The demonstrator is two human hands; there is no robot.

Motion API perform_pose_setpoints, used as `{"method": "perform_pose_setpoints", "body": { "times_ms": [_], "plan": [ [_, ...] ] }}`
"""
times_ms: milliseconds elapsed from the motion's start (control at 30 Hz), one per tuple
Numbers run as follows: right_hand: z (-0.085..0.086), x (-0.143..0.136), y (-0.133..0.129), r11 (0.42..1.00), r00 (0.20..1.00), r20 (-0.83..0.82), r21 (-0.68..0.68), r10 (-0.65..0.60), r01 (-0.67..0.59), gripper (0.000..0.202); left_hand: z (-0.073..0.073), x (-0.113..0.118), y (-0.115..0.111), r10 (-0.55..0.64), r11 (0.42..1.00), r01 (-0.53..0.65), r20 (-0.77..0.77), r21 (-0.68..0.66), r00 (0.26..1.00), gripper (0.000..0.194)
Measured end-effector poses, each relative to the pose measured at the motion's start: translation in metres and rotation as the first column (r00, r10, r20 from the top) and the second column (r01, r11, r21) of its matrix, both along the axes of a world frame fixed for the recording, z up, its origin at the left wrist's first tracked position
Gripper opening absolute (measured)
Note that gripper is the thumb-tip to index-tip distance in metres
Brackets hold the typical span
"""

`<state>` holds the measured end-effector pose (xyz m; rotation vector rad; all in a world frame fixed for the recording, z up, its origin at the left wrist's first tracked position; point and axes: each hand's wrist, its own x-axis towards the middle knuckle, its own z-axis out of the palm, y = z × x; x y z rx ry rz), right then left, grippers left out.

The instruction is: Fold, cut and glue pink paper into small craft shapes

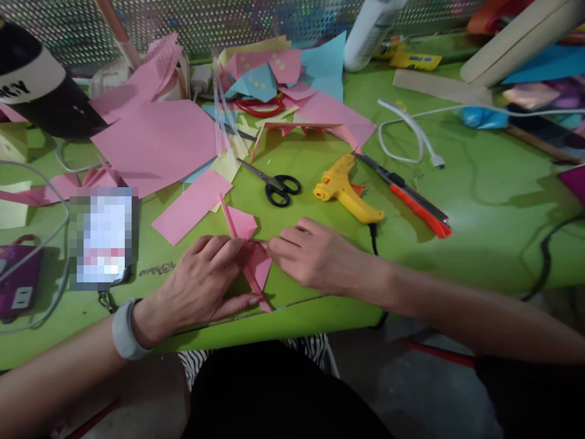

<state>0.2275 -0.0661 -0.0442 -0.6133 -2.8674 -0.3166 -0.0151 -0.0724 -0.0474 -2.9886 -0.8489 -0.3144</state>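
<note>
A folded piece of pink paper [258, 268] lies near the front edge of the green table, between my two hands. My left hand [212, 274] presses on its left side, with the thumb at its lower end and the fingertips near its middle. My right hand [315, 253] pinches the paper's right edge close to the middle, fingers curled. Some of the folds are hidden beneath my fingertips. Just beyond the hands are a pink paper strip [192, 207], black-handled scissors [280, 188] and a yellow glue gun [350, 190].
A red utility knife [418, 204] lies at the right with its blade out, by a white cable [411, 131]. A phone [106, 238] and a purple box-like device [21, 277] are at the left. Pink sheets [159, 143], a dark bottle [41, 85] and a white bottle [369, 33] stand farther back.
</note>
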Motion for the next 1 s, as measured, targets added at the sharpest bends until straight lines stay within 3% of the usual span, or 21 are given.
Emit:
{"method": "perform_pose_setpoints", "body": {
  "times_ms": [67,100,133,167,200,267,300,333,367,567,1000],
  "plan": [
    [0.004,0.001,0.002,0.985,0.99,-0.082,-0.139,-0.116,0.103,0.017,0.0,0.0,0.0,-0.007,1.0,0.007,0.013,0.003,1.0,0.057],
    [0.007,0.0,0.005,0.948,0.965,-0.129,-0.255,-0.229,0.191,0.018,0.0,-0.001,0.001,-0.01,1.0,0.01,0.017,0.001,1.0,0.057],
    [0.01,-0.002,0.008,0.871,0.92,-0.147,-0.405,-0.363,0.279,0.019,0.0,-0.001,0.001,-0.013,1.0,0.013,0.018,-0.001,1.0,0.057],
    [0.013,-0.004,0.012,0.743,0.865,-0.112,-0.574,-0.488,0.345,0.02,0.0,-0.001,0.001,-0.015,1.0,0.015,0.014,-0.004,1.0,0.056],
    [0.016,-0.008,0.017,0.566,0.813,-0.023,-0.729,-0.582,0.385,0.021,0.0,-0.001,0.001,-0.016,1.0,0.016,0.007,-0.007,1.0,0.055],
    [0.018,-0.015,0.028,0.169,0.787,0.216,-0.912,-0.578,0.374,0.03,0.0,-0.001,0.001,-0.015,1.0,0.015,-0.011,-0.006,1.0,0.054],
    [0.018,-0.018,0.033,0.027,0.793,0.288,-0.934,-0.537,0.357,0.032,0.001,-0.001,0.001,-0.015,1.0,0.015,-0.017,-0.002,1.0,0.054],
    [0.017,-0.021,0.038,-0.068,0.801,0.33,-0.937,-0.499,0.343,0.034,0.001,0.0,0.001,-0.014,1.0,0.014,-0.022,0.0,1.0,0.054],
    [0.016,-0.023,0.042,-0.121,0.806,0.351,-0.934,-0.476,0.335,0.034,0.001,0.0,0.001,-0.011,1.0,0.011,-0.024,0.001,1.0,0.054],
    [0.013,-0.019,0.051,-0.245,0.828,0.378,-0.923,-0.415,0.298,0.027,0.001,-0.002,0.0,-0.002,1.0,0.001,-0.018,-0.015,1.0,0.055],
    [0.01,-0.015,0.046,-0.278,0.807,0.351,-0.93,-0.475,0.241,0.027,-0.003,0.0,0.003,0.023,0.996,-0.022,0.014,-0.083,1.0,0.065]
  ]
}}
